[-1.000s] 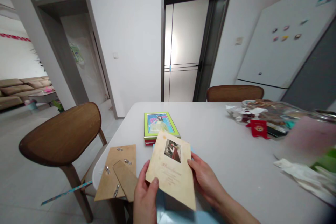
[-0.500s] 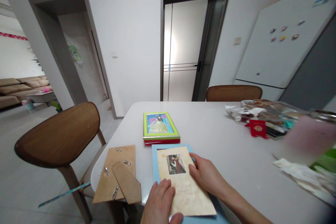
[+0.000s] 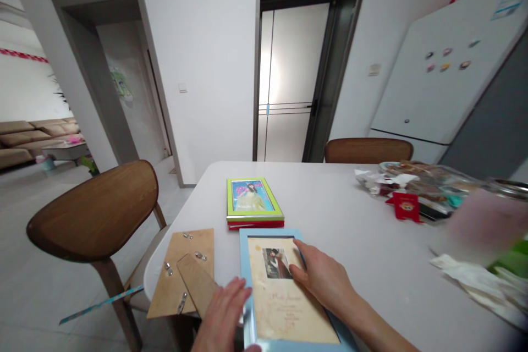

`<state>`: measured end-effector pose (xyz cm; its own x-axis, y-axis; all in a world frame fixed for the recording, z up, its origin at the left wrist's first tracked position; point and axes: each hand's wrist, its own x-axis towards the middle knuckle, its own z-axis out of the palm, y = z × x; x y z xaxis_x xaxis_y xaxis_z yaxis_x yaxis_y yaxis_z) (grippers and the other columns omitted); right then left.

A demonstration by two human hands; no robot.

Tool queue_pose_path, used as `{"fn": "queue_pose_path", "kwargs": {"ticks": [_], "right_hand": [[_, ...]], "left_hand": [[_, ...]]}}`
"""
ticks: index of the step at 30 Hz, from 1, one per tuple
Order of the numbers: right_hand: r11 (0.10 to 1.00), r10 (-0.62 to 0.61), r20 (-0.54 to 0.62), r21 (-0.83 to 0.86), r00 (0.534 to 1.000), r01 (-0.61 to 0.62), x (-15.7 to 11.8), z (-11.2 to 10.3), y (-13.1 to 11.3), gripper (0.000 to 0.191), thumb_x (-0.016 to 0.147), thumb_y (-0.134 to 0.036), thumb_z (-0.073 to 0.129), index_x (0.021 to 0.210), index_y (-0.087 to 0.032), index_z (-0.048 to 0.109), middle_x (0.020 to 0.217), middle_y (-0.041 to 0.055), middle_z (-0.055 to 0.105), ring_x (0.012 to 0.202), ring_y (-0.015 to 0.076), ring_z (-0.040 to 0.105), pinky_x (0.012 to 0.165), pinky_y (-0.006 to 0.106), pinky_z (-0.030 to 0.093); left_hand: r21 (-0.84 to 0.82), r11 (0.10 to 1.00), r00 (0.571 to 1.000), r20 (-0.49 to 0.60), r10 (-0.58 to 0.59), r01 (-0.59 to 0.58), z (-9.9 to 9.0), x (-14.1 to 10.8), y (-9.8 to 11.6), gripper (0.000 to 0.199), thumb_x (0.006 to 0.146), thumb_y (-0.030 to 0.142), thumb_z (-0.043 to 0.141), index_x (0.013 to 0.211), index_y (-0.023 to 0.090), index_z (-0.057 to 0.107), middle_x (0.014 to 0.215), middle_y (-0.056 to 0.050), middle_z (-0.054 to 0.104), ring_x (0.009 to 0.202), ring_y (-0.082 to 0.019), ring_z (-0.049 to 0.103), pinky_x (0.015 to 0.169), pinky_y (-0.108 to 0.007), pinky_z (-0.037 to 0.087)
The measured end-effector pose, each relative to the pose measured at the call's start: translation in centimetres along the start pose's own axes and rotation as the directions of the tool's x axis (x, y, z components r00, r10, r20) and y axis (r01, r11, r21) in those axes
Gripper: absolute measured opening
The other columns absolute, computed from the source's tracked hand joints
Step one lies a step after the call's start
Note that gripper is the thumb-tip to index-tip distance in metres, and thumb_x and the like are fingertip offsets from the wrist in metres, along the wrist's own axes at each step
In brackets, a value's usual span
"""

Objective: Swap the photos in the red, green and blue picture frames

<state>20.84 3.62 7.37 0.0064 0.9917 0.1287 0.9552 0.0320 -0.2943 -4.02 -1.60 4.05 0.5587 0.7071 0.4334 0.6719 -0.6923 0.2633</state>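
Right hand: from the head view I see the right hand point(image 3: 330, 280) open, its index fingertip at the sheet's far right corner and its thumb over the right edge, pinching nothing.
Left hand: the left hand point(image 3: 218, 319) is blurred at the blue frame's left rail, fingers extended; I cannot tell whether it grips the rail.
Sheet: the cream sheet point(image 3: 289, 308) lies face up within the blue frame point(image 3: 246, 264), between the hands.
Long axis: sheet and frame run away from me, far end leaning slightly left; the right hand is nearer the sheet, reaching over it, while the left is beside it.
Board: left of the frame, the brown board point(image 3: 165, 300) with metal clips lies on the counter point(image 3: 330, 203), its near edge overhanging, a brown strut point(image 3: 198, 280) on top.
Stack: beyond the blue frame, a green frame point(image 3: 256, 214) sits on something red point(image 3: 256, 225).
Writing: reddish script under the sheet's photo point(image 3: 277, 263), too faint for me to read; the fridge point(image 3: 412, 88) label is too small. I make out no brand.
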Motion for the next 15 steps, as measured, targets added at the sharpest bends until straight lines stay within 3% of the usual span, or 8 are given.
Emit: {"fn": "queue_pose_path", "kwargs": {"ticks": [2, 4, 8, 11, 15], "right_hand": [[0.994, -0.064, -0.018, 0.089, 0.998, 0.065, -0.4, -0.1, -1.4, 0.039, 0.076, -0.029, 0.040, 0.113, -0.018, 0.046, 0.095, 0.0091, 0.058, 0.081, 0.0203, 0.055, 0.065, 0.029, 0.038], [0.959, -0.193, -0.017, 0.210, 0.981, 0.192, -1.1, 0.1, -3.9, 0.036, 0.077, -0.027, 0.040, 0.110, -0.016, 0.050, 0.094, 0.0092, 0.057, 0.085, 0.0192, 0.053, 0.072, 0.028, 0.038], [0.849, -0.426, 0.012, 0.351, 0.904, 0.396, -2.3, 2.0, -10.6, 0.039, 0.070, -0.033, 0.050, 0.108, -0.020, 0.051, 0.097, 0.0081, 0.056, 0.091, 0.0216, 0.048, 0.080, 0.033, 0.035], [0.851, -0.443, 0.043, 0.336, 0.896, 0.405, -2.3, 3.9, -14.4, 0.054, 0.058, -0.037, 0.061, 0.108, -0.020, 0.050, 0.098, 0.0094, 0.053, 0.091, 0.0260, 0.045, 0.080, 0.040, 0.034], [0.826, -0.428, 0.029, 0.419, 0.903, 0.378, -1.9, 4.6, -15.1, 0.051, 0.061, -0.019, 0.054, 0.111, -0.018, 0.047, 0.100, 0.0096, 0.052, 0.092, 0.0227, 0.046, 0.080, 0.035, 0.036]], "left_hand": [[0.137, 0.977, 0.986, -0.051, -0.157, 0.163, -1.6, -2.2, -2.8, 0.067, 0.065, 0.021, 0.059, 0.126, 0.021, 0.030, 0.130, -0.012, 0.038, 0.118, -0.028, 0.034, 0.093, -0.045, 0.036], [0.263, 0.921, 0.957, -0.125, -0.262, 0.286, -2.4, -4.5, -6.0, 0.068, 0.058, 0.017, 0.060, 0.122, 0.021, 0.036, 0.127, -0.013, 0.041, 0.115, -0.031, 0.038, 0.089, -0.049, 0.038], [0.345, 0.860, 0.922, -0.234, -0.308, 0.375, -1.8, -7.2, -10.5, 0.051, 0.063, 0.018, 0.053, 0.114, 0.018, 0.046, 0.120, -0.012, 0.049, 0.109, -0.027, 0.046, 0.087, -0.041, 0.042], [0.339, 0.874, 0.925, -0.278, -0.260, 0.348, -1.5, -7.4, -11.3, 0.039, 0.067, 0.026, 0.053, 0.105, 0.020, 0.053, 0.111, -0.010, 0.057, 0.100, -0.024, 0.054, 0.082, -0.037, 0.046], [0.321, 0.887, 0.922, -0.310, -0.234, 0.333, -2.6, -6.7, -10.1, 0.031, 0.071, 0.038, 0.053, 0.096, 0.021, 0.059, 0.099, -0.008, 0.064, 0.087, -0.022, 0.062, 0.073, -0.032, 0.051]]}}
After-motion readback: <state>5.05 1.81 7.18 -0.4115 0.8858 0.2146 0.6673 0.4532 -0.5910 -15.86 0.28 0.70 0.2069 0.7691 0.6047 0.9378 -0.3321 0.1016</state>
